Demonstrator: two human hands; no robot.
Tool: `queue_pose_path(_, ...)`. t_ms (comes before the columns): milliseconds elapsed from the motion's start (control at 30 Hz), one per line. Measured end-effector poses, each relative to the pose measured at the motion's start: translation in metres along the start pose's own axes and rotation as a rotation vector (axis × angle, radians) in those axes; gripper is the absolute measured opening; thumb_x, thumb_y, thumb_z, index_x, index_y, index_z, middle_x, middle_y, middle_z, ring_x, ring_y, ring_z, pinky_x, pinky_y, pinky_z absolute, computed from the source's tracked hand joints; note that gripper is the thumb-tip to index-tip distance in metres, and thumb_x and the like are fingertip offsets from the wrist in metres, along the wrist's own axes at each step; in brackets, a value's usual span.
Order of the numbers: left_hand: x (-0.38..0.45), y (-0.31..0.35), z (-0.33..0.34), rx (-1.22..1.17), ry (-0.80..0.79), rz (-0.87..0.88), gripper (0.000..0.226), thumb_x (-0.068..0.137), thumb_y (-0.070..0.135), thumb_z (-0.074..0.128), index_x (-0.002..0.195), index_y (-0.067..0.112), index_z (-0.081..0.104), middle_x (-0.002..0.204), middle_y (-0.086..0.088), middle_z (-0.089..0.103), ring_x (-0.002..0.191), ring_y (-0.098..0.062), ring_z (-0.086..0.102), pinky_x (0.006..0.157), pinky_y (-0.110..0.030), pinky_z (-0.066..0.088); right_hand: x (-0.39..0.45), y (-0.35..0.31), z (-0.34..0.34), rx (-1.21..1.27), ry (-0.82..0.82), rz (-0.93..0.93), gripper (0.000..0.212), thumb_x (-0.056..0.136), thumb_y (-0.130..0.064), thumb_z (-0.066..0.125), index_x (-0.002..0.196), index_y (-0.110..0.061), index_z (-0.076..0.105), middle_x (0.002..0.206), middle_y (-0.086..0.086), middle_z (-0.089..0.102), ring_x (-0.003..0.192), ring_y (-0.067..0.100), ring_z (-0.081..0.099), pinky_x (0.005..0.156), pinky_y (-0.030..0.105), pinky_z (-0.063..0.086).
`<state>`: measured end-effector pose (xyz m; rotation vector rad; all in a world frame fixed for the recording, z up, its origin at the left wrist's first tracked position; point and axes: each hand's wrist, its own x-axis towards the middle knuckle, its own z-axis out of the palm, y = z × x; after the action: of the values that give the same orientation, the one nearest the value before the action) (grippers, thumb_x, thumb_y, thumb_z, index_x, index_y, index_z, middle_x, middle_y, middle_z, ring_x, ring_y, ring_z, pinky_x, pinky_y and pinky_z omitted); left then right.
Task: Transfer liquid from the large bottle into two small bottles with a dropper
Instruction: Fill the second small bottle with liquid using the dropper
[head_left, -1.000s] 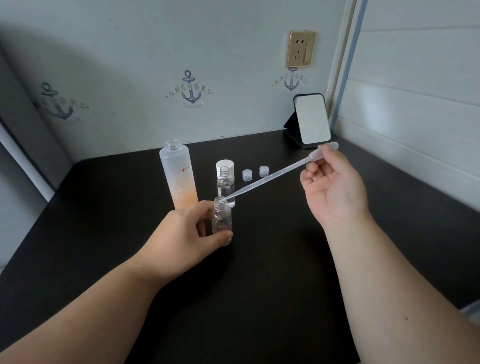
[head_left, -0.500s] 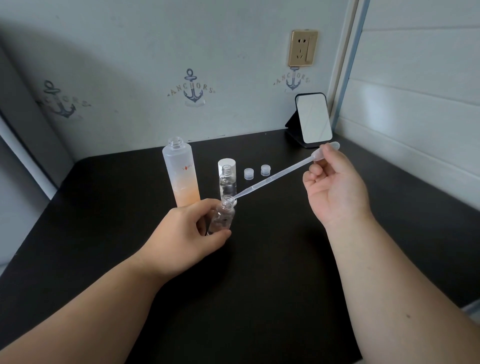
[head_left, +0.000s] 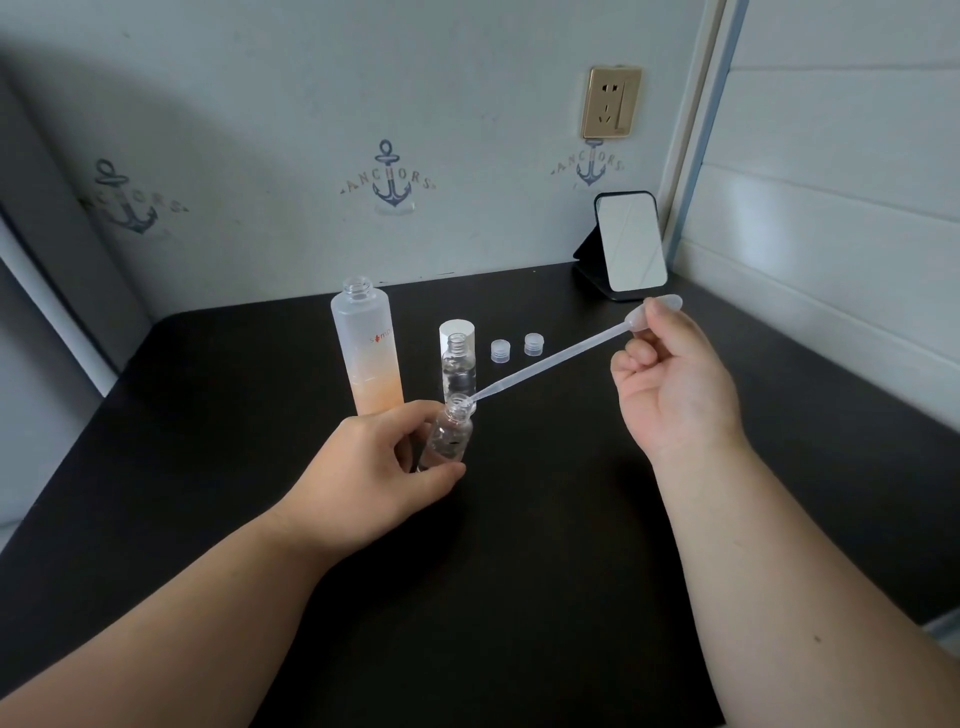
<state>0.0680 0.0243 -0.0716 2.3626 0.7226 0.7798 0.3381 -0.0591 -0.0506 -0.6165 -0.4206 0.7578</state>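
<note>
My left hand (head_left: 382, 470) grips a small clear bottle (head_left: 449, 434), tilted to the right with its mouth open. My right hand (head_left: 675, 384) pinches the bulb of a long translucent dropper (head_left: 550, 358); its tip rests in that bottle's mouth. Behind stands the tall frosted large bottle (head_left: 368, 348), uncapped, with orange liquid in its lower part. A second small clear bottle (head_left: 458, 366) stands upright and open just right of it.
A white cap (head_left: 457, 330) stands behind the second small bottle, and two small clear caps (head_left: 517, 347) lie to its right on the black table (head_left: 519, 545). A small standing mirror (head_left: 628, 247) sits at the back right by the wall.
My left hand has tilted the small bottle rightward, and the dropper tip has gone into its mouth. My right hand stays at about the same place.
</note>
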Motion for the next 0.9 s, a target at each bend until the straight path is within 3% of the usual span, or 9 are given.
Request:
queue_pose_path(367, 0.0000, 0.0041, -0.0006, 0.008, 0.003, -0.022, 0.032, 0.080, 0.040, 0.079, 0.106, 0.048, 0.062, 0.082, 0.019, 0.066, 0.074, -0.011, 0.062, 0.063, -0.013, 0.046, 0.0007, -0.0010, 0.0009, 0.001, 0.060, -0.003, 0.022, 0.094, -0.011, 0.068, 0.074, -0.016, 0.074, 0.078, 0.001, 0.067, 0.062, 0.010, 0.055, 0.060, 0.020, 0.044)
queue_pose_path(533, 0.0016, 0.0008, -0.0003, 0.008, -0.033, -0.082, 0.032, 0.074, 0.052, 0.080, 0.100, 0.047, 0.063, 0.087, 0.025, 0.065, 0.079, -0.006, 0.063, 0.065, -0.014, 0.047, -0.0007, -0.0007, 0.0030, 0.085, 0.069, 0.039, 0.033, 0.096, -0.015, 0.066, 0.066, -0.018, 0.079, 0.074, -0.001, 0.069, 0.062, 0.011, 0.061, 0.061, 0.021, 0.048)
queue_pose_path(733, 0.0008, -0.0001, -0.0013, -0.004, -0.044, -0.049, 0.048, 0.069, 0.074, 0.071, 0.107, 0.046, 0.062, 0.084, 0.018, 0.065, 0.076, -0.010, 0.063, 0.063, -0.017, 0.049, -0.0042, 0.0022, 0.0059, 0.080, 0.032, 0.068, 0.037, 0.098, -0.017, 0.065, 0.064, -0.020, 0.078, 0.074, -0.003, 0.070, 0.064, 0.010, 0.062, 0.063, 0.021, 0.048)
queue_pose_path(800, -0.0017, 0.0012, -0.0031, -0.142, 0.057, -0.010, 0.040, 0.079, 0.062, 0.069, 0.111, 0.039, 0.065, 0.089, 0.013, 0.069, 0.077, -0.016, 0.064, 0.066, -0.024, 0.051, -0.0044, 0.0017, 0.0059, 0.092, 0.037, 0.075, 0.035, 0.097, -0.017, 0.066, 0.064, -0.019, 0.078, 0.075, -0.002, 0.070, 0.064, 0.010, 0.063, 0.063, 0.021, 0.049)
queue_pose_path(900, -0.0035, 0.0016, -0.0067, -0.317, 0.408, 0.003, 0.024, 0.083, 0.030, 0.057, 0.106, 0.034, 0.063, 0.091, 0.006, 0.068, 0.083, -0.014, 0.064, 0.071, -0.027, 0.051, -0.0049, 0.0030, 0.0058, 0.087, 0.041, 0.087, 0.032, 0.096, -0.018, 0.067, 0.066, -0.014, 0.077, 0.076, 0.000, 0.070, 0.066, 0.011, 0.064, 0.064, 0.021, 0.049)
